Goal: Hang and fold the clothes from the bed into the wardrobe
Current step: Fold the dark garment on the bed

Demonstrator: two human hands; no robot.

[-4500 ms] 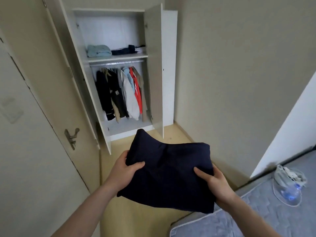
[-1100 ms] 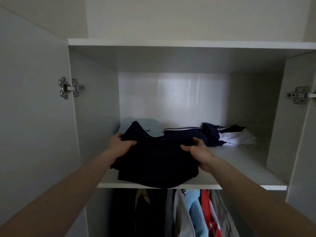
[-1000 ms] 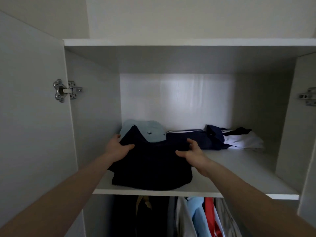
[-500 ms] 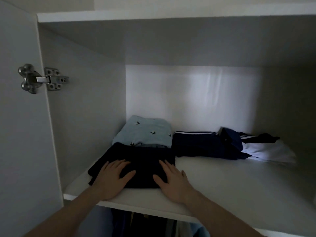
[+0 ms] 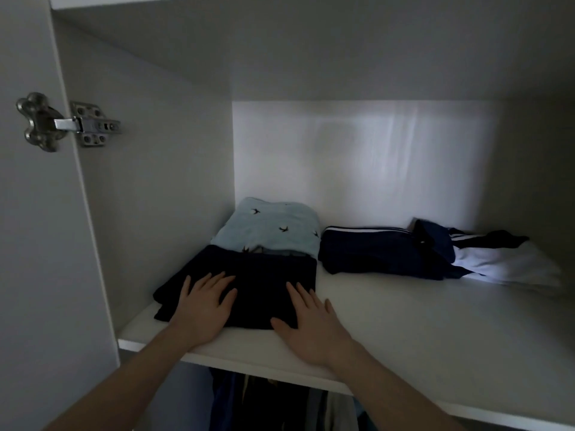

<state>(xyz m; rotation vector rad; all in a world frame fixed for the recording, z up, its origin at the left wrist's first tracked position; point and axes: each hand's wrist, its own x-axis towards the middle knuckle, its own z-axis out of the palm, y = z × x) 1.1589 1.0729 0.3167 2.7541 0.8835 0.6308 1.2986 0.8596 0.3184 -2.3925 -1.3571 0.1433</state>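
A folded dark navy garment (image 5: 261, 284) lies at the front left of the wardrobe's upper shelf (image 5: 420, 331). My left hand (image 5: 203, 304) lies flat on its left half with fingers straight. My right hand (image 5: 306, 321) presses flat on its right front corner, palm partly on the shelf board. Right behind the garment sits a folded light blue piece with small dark bird prints (image 5: 273, 228).
A navy garment with white stripes (image 5: 373, 250) and a navy-and-white piece (image 5: 504, 262) lie at the back right of the shelf. The open left door carries a metal hinge (image 5: 62, 122). Hanging clothes (image 5: 280, 405) show below the shelf.
I carried the dark garment from the bed side to the wardrobe and set it on the shelf. Both hands went from gripping its edges to lying flat on top.
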